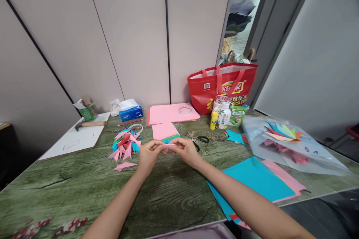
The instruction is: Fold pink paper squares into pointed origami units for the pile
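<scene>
Over the middle of the green table, my left hand and my right hand meet, and both pinch a small pink paper piece between their fingertips. Left of my left hand lies a heap of folded pink, red and blue paper pieces, with one pink folded piece apart in front of it. Just behind my hands is a small stack of pink paper. Black-handled scissors rest close to my right hand.
Large pink sheets with a tape roll lie at the back, beside a red bag, bottles and a glue stick. Blue and pink sheets and a plastic bag are right. A white board, hammer and tissue box are left.
</scene>
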